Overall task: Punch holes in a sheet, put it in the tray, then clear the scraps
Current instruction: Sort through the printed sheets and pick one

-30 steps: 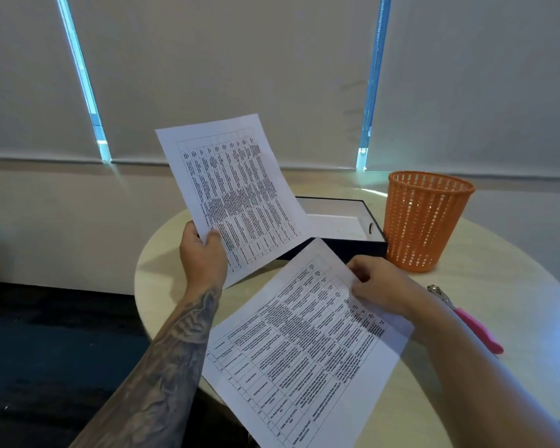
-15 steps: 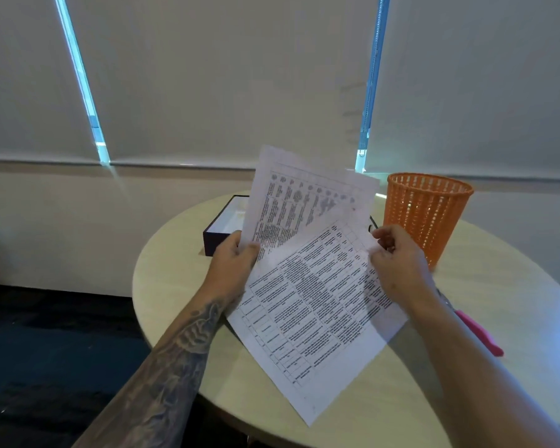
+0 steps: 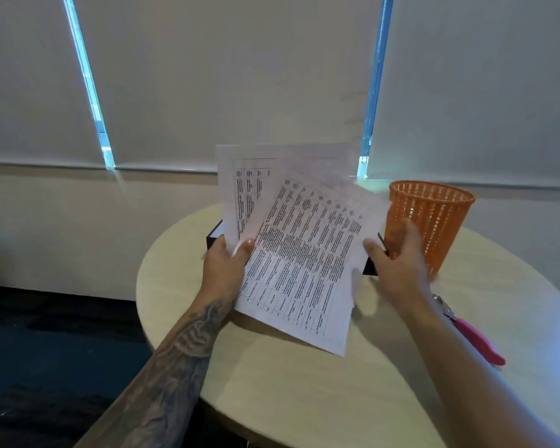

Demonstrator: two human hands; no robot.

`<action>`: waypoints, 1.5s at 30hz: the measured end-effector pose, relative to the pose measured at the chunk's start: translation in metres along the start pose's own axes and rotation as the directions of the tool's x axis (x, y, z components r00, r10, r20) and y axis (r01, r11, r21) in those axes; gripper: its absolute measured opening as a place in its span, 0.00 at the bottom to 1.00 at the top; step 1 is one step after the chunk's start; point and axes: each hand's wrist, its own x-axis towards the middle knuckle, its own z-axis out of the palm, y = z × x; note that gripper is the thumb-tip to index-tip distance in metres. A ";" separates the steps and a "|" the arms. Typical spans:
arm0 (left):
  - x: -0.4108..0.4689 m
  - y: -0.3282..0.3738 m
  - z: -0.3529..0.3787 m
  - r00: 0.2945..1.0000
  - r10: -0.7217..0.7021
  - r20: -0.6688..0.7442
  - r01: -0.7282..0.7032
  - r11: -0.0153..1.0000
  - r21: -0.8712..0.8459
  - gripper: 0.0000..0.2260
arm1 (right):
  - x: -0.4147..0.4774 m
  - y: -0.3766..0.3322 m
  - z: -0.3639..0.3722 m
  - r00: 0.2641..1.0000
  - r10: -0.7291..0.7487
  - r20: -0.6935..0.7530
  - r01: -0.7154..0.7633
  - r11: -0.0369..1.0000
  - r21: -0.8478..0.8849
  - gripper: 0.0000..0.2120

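Observation:
Two printed sheets overlap, held upright above the round table. The front sheet covers most of the back sheet. My left hand grips both at their left edge, thumb on top. My right hand is blurred at the front sheet's right edge, fingers apart, with only the thumb touching the paper. The dark tray stands behind the sheets and is mostly hidden. A pink-handled hole punch lies on the table to the right of my right forearm.
An orange mesh basket stands at the back right, right behind my right hand. The round beige table ends near me and to the left, with dark floor beyond. Window blinds fill the background.
The sheet on the table was lifted by my right hand and brought against the one in my left. Both now sit together in my left hand, and my right hand has let go.

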 end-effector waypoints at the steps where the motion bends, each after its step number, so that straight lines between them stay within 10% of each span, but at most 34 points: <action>1: -0.001 -0.001 0.000 1.000 -0.001 0.005 0.001 1.000 -0.007 0.11 | -0.002 0.001 0.003 0.991 0.088 0.100 -0.096 0.992 0.081 0.35; 5: -0.010 -0.001 0.004 0.997 0.013 0.077 -0.013 1.000 -0.002 0.09 | -0.011 0.001 0.013 0.937 0.164 0.309 -0.228 0.956 0.183 0.16; 15: -0.024 0.007 0.018 0.986 0.145 0.081 -0.134 0.984 -0.121 0.12 | -0.019 -0.014 0.009 0.972 -0.234 -0.015 0.230 0.939 0.254 0.13; 23: -0.021 0.014 0.021 0.955 0.293 0.041 -0.291 0.955 -0.058 0.15 | -0.017 -0.028 0.019 0.944 -0.324 -0.059 0.329 0.921 0.207 0.12; 45: -0.023 0.010 0.024 0.996 0.062 0.070 -0.051 0.987 -0.153 0.07 | -0.012 -0.018 0.023 0.988 -0.132 0.079 0.112 0.970 0.218 0.20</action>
